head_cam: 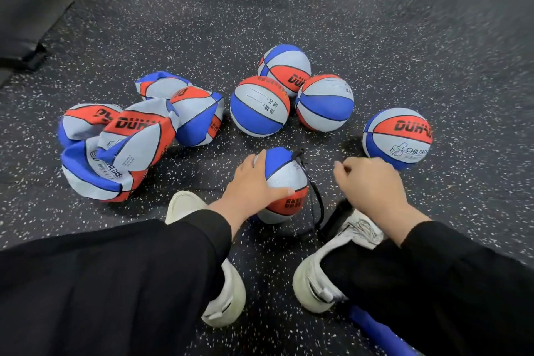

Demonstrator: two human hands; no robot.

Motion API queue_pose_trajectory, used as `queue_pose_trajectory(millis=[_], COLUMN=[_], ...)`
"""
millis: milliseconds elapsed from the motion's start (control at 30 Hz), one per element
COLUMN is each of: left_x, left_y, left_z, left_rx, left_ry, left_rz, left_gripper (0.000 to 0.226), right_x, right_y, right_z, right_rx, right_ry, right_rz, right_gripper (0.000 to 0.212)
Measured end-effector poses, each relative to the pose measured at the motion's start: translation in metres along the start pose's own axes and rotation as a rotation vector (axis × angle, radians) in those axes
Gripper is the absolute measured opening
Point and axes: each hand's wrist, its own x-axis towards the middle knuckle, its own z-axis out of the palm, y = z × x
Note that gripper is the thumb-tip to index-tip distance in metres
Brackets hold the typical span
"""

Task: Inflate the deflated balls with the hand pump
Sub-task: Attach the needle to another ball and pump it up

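At the bottom of the view, black trouser legs [115, 283] frame two white sneakers, the left sneaker [225, 295] at about 6 o'clock and the right sneaker [315, 277] toward 5 o'clock. The blue pump barrel [378, 332] lies on the speckled rubber floor [202, 37] beside the right sneaker, its far black end [336, 218] reaching up under the right wrist.

Just past the feet, the left hand [251, 182] rests over the near-left side of a small blue, grey and red basketball [284, 182], fingers spread and curved against it, thumb lying across the red panel. A black hose [316, 199] runs from the ball's top, where its tip meets the ball, down its right side to the pump's black end. The right hand [372, 185] hangs just right of this ball with fingers curled under; whether it grips anything I cannot tell.

Farther out, at 3 o'clock, sits a round inflated ball [397, 139]. At 12 o'clock three inflated balls [291, 95] cluster, touching one another. At 9 to 10 o'clock lies a heap of flat, crumpled deflated balls [130, 141]. A dark mat [26, 9] shows at the far 10 o'clock corner.
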Motion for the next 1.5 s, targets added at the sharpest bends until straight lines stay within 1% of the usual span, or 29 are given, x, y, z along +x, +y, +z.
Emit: queue_pose_trajectory(millis=[67, 133, 200, 267, 300, 367, 433, 567, 633, 700, 767, 800, 900, 933, 1000, 1033, 1067, 1133, 1167, 1233, 1333, 1367, 1467, 1500], left_x=[0.002, 0.004, 0.005, 0.005, 0.005, 0.005, 0.005, 0.004, 0.006, 0.006, 0.005, 0.005, 0.003, 0.003, 0.003, 0.002, 0.001, 0.001, 0.001, 0.002, 0.002, 0.0, -0.004, -0.005], left_y=[0.002, 0.002, 0.002, 0.003, 0.003, 0.003, -0.001, -0.004, -0.006, -0.009, -0.012, -0.012, -0.01, -0.01, -0.008, -0.007, -0.006, -0.005, -0.005, -0.005, -0.01, -0.012, -0.014, -0.015], left_z=[-0.001, 0.001, 0.002, 0.003, 0.002, 0.001, -0.002, -0.01, -0.016, -0.02, -0.023, -0.023, -0.022, -0.021, -0.019, -0.018, -0.017, -0.015, -0.015, -0.016, -0.018, -0.018, -0.016, -0.015], left_rx=[0.006, 0.009, 0.01, 0.016, 0.019, 0.024, 0.018, -0.125, -0.197, -0.196, -0.151, -0.124, -0.075, -0.079, -0.118, -0.142, -0.161, -0.171, -0.165, -0.129, -0.053, -0.039, -0.029, -0.015], left_ry=[-0.002, -0.005, -0.001, 0.004, 0.003, -0.008, -0.029, -0.022, -0.069, -0.158, -0.225, -0.23, -0.175, -0.165, -0.158, -0.155, -0.149, -0.132, -0.125, -0.126, -0.179, -0.193, -0.162, -0.14], left_rz=[-0.006, -0.011, -0.011, -0.013, -0.014, -0.01, -0.008, 0.002, -0.035, -0.062, -0.068, -0.069, -0.054, -0.053, -0.048, -0.035, -0.016, 0.008, 0.012, 0.013, 0.019, 0.026, 0.065, 0.08], left_gripper=[0.123, 0.124, 0.124, 0.125, 0.125, 0.126, 0.125, 0.114, 0.126, 0.136, 0.136, 0.135, 0.131, 0.128, 0.125, 0.125, 0.125, 0.126, 0.126, 0.13, 0.138, 0.14, 0.138, 0.137], right_x=[0.015, 0.024, 0.023, 0.012, 0.004, -0.015, -0.029, -0.035, -0.032, -0.033, -0.028, -0.022, 0.006, 0.016, 0.026, 0.026, 0.024, 0.011, 0.002, -0.015, -0.034, -0.038, -0.041, -0.04], right_y=[0.0, 0.001, 0.004, 0.004, 0.001, -0.003, -0.005, -0.014, -0.013, -0.006, 0.004, 0.006, 0.002, 0.002, 0.002, 0.003, 0.004, 0.002, -0.001, -0.005, -0.008, -0.009, -0.01, -0.008], right_z=[-0.028, -0.046, -0.045, -0.027, -0.012, 0.02, 0.043, 0.048, 0.042, 0.039, 0.031, 0.023, -0.018, -0.032, -0.049, -0.049, -0.045, -0.023, -0.007, 0.025, 0.054, 0.059, 0.058, 0.056], right_rx=[0.007, -0.013, 0.006, 0.02, 0.001, -0.03, -0.055, -0.023, -0.029, -0.095, -0.095, -0.089, -0.062, -0.054, -0.073, -0.072, -0.058, -0.033, -0.038, -0.047, -0.079, -0.075, -0.108, -0.13], right_ry=[0.058, 0.061, 0.081, 0.168, 0.18, 0.116, 0.016, -0.142, -0.187, -0.199, -0.12, -0.072, 0.053, 0.064, 0.031, 0.035, 0.082, 0.176, 0.183, 0.145, -0.034, -0.068, -0.053, -0.085], right_rz=[-0.061, -0.074, -0.025, 0.072, 0.104, 0.109, 0.087, 0.072, 0.049, -0.026, -0.039, -0.041, -0.095, -0.116, -0.129, -0.106, -0.065, 0.03, 0.049, 0.037, 0.045, 0.053, 0.022, 0.019], right_gripper=[0.048, 0.048, 0.049, 0.05, 0.049, 0.046, 0.042, 0.033, 0.033, 0.032, 0.032, 0.033, 0.039, 0.04, 0.043, 0.044, 0.044, 0.042, 0.04, 0.037, 0.032, 0.03, 0.032, 0.034])
